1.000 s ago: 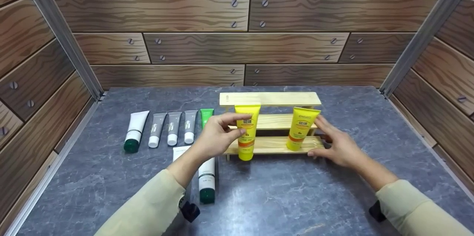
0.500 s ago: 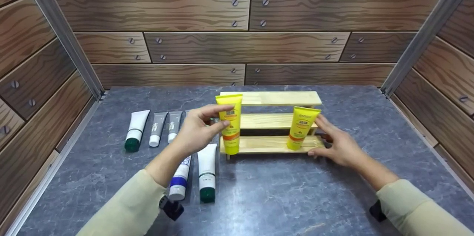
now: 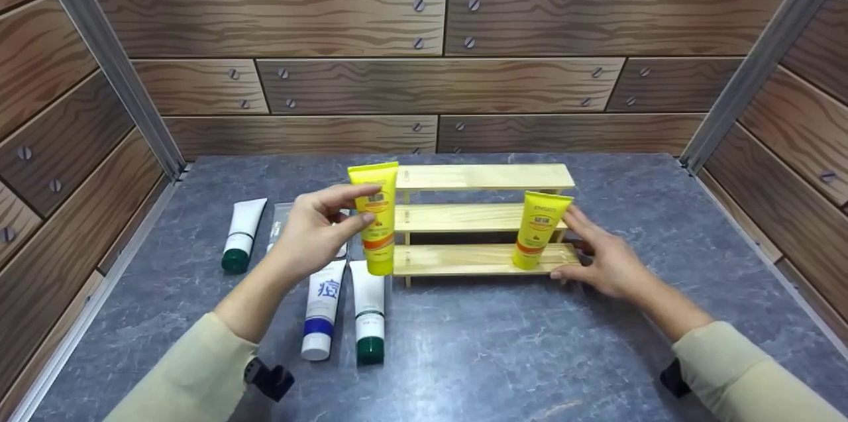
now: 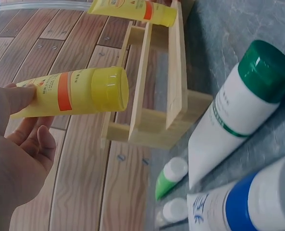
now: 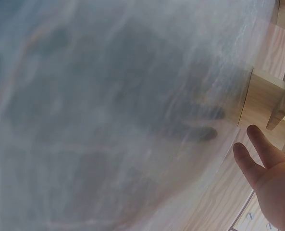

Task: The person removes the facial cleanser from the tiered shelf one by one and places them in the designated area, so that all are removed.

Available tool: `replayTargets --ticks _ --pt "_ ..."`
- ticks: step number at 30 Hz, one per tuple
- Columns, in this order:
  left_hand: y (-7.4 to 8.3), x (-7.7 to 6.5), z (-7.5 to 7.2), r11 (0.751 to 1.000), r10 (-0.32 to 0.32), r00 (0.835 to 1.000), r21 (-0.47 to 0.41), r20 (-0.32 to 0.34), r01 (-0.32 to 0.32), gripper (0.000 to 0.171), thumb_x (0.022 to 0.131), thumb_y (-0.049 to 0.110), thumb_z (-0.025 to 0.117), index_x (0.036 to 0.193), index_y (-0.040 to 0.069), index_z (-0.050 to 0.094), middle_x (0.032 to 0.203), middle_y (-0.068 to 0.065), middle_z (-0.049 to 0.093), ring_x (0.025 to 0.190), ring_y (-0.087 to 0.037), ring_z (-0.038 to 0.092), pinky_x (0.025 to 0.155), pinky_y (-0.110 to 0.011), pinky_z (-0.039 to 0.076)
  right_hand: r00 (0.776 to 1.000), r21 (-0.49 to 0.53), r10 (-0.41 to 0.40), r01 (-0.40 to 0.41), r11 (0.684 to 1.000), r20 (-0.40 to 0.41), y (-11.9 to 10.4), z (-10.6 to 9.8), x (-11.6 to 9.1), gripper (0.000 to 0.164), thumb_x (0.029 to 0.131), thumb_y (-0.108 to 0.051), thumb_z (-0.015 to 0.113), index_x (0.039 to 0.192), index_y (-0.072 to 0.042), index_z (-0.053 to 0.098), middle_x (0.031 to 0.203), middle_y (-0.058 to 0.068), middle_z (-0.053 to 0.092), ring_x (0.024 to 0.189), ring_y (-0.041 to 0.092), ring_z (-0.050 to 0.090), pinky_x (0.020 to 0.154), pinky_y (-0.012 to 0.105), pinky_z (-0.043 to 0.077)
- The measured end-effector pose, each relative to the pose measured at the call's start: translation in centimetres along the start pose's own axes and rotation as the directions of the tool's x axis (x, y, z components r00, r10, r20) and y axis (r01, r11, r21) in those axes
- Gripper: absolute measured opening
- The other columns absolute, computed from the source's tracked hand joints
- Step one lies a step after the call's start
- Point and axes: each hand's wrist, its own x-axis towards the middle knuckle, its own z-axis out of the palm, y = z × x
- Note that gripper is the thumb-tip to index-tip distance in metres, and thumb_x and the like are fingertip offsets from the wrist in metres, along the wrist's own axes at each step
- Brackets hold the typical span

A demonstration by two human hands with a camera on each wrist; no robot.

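Note:
My left hand (image 3: 315, 230) pinches a yellow squeeze tube (image 3: 380, 256) between thumb and fingers, held upright off the left end of a three-tier wooden rack (image 3: 457, 259). In the left wrist view the tube's yellow cap (image 4: 111, 89) points toward the rack. A second yellow tube (image 3: 538, 226) stands cap down on the right part of the lowest shelf. At that end rests my right hand (image 3: 606, 263), thumb by the shelf's front corner and fingertips beside the standing tube. Two of its fingers (image 5: 265, 147) stretch out straight in the right wrist view.
Left of the rack lie a white tube with green cap (image 3: 370, 309) and one with a blue band (image 3: 322, 306). Another green-capped tube (image 3: 243, 230) lies farther left. A green tube with white cap (image 4: 168, 177) shows below the rack's end. My left hand mostly hides the grey tubes.
My left hand has carried the yellow tube leftward and slightly up, from in front of the rack to beyond its left end. My right hand and the standing tube have stayed put.

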Motion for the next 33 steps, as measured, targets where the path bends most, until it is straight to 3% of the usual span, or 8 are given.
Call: replayTargets --ticks 5,14,20,33 --pt "0.0 -0.8 -1.4 0.999 -0.039 0.999 0.021 -0.019 0.039 0.040 0.099 0.002 0.074 0.135 0.018 0.074 0.128 -0.002 0.074 0.103 -0.025 0.068 0.074 -0.027 0.052 1.000 0.000 0.000 0.000 1.000 0.000 0.1 0.1 -0.1 0.118 0.079 -0.057 0.088 0.170 -0.015 0.024 0.176 0.011 0.012 0.153 0.053 0.024 0.119 0.073 0.019" --pt "-0.3 -1.9 -3.8 0.996 -0.075 0.994 0.032 -0.082 0.078 0.040 0.098 0.000 0.074 0.136 0.013 0.074 0.124 -0.010 0.075 0.105 -0.025 0.069 0.077 -0.028 0.055 1.000 0.007 -0.013 0.013 1.000 -0.011 0.1 0.2 -0.1 0.118 0.079 -0.055 0.089 0.169 -0.014 0.024 0.175 0.012 0.014 0.153 0.053 0.025 0.119 0.072 0.020" --pt "-0.5 -2.8 -5.4 0.994 -0.098 0.989 0.047 -0.112 0.103 0.039 0.098 0.002 0.075 0.136 0.013 0.074 0.121 -0.014 0.074 0.096 -0.028 0.065 0.067 -0.025 0.052 0.999 0.000 -0.022 0.022 1.000 -0.023 -0.1 0.2 -0.2 0.115 0.080 -0.053 0.088 0.169 -0.015 0.026 0.175 0.012 0.016 0.152 0.054 0.027 0.117 0.075 0.020" --pt "-1.1 -3.8 -7.2 0.986 -0.132 0.983 0.084 -0.129 0.144 0.039 0.098 0.004 0.075 0.137 0.009 0.072 0.116 -0.018 0.073 0.088 -0.024 0.064 0.068 -0.024 0.055 0.999 -0.006 -0.024 0.023 1.000 -0.023 0.2 0.2 -0.1 0.116 0.080 -0.053 0.088 0.169 -0.014 0.025 0.175 0.012 0.015 0.153 0.052 0.026 0.119 0.073 0.020"
